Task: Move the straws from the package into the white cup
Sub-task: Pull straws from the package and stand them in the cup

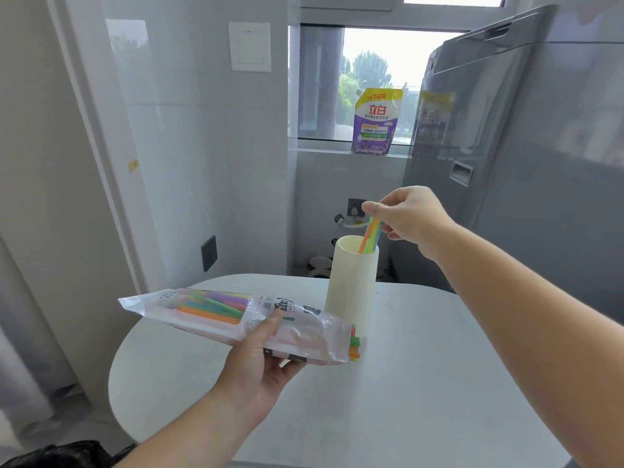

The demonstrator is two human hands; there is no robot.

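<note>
Head view: several straws are pinched by the right hand, lower ends inside the white cup (upright on the table), while the package is gripped by the left hand.

straws lower ends hidden in white cup (opaque wall)

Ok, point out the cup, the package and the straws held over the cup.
cup [351, 288]: head view, on its ribbed side wall.
package [202, 307]: head view, on the clear window toward its left end.
held straws [369, 236]: head view, on the shafts just above the cup's rim.
</note>
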